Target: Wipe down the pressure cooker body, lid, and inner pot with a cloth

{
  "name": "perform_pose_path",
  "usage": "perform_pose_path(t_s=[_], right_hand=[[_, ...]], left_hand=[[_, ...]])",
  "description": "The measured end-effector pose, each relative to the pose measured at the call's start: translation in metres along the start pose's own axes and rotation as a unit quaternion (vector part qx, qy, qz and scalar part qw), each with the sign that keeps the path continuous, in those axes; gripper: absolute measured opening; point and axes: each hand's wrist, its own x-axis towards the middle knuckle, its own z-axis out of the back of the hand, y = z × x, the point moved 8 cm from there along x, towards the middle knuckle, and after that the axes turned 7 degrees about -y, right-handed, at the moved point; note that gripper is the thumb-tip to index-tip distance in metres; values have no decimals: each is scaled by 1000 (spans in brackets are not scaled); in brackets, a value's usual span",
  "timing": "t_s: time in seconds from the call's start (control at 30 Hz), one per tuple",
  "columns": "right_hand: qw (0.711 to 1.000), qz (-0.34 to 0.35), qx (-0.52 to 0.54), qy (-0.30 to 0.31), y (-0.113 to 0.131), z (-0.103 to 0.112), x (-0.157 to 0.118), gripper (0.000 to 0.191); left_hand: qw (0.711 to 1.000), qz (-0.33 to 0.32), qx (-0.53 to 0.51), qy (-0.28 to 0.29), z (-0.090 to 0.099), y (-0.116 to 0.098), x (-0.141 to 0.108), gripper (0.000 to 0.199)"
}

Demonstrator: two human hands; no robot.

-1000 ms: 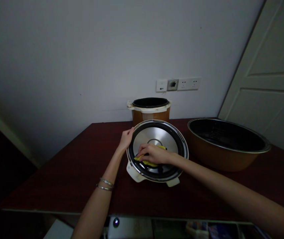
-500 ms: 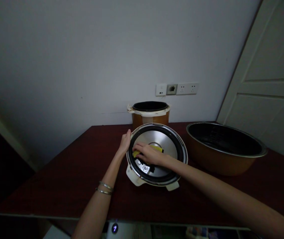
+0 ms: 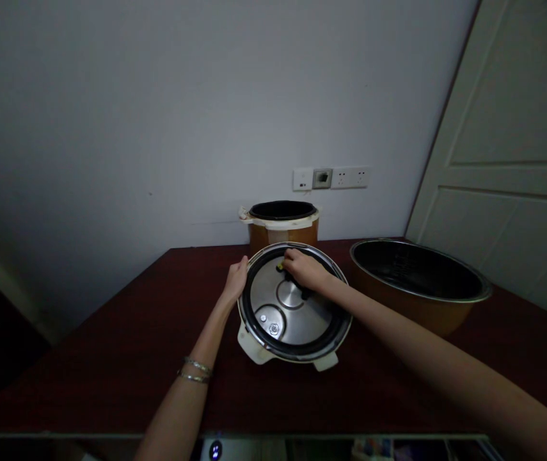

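Note:
A round pressure cooker lid point(image 3: 302, 323) is tilted up with its metal inner face and black sealing ring toward me. My left hand point(image 3: 235, 279) grips its left rim, thumb upward and the other fingers hidden behind. Against the upper part of the inner face, my right hand point(image 3: 304, 269) is closed on a yellow sponge point(image 3: 280, 266) with dark edges, mostly covered by the fingers. Below, a small valve plate point(image 3: 270, 321) shows on the lid. Behind the lid stands the cooker body point(image 3: 283, 225), brown with a cream rim.
A large brown inner pot point(image 3: 412, 307) with a dark inside sits on the right of the dark red table point(image 3: 148, 358). Wall sockets point(image 3: 331, 178) are above the cooker body. A white panelled door point(image 3: 508, 173) stands at the right. Shelves with items lie under the table's front edge.
My right hand has moved up the lid's inner face with the sponge, uncovering the valve plate and centre. My left hand keeps its hold on the rim. The view has shifted slightly.

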Motion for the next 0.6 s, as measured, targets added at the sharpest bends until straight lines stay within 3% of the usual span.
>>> perform_pose_path(t_s=[0.23, 0.5, 0.6], right_hand=[[996, -42, -21, 78, -6, 10, -42, 26], [983, 12, 93, 155, 43, 13, -89, 10], [980, 21, 146, 132, 47, 19, -87, 10]], left_hand=[[1000, -15, 8, 1, 0, 5, 5, 53], [999, -26, -25, 14, -3, 9, 8, 55], [999, -31, -30, 18, -4, 7, 7, 53]])
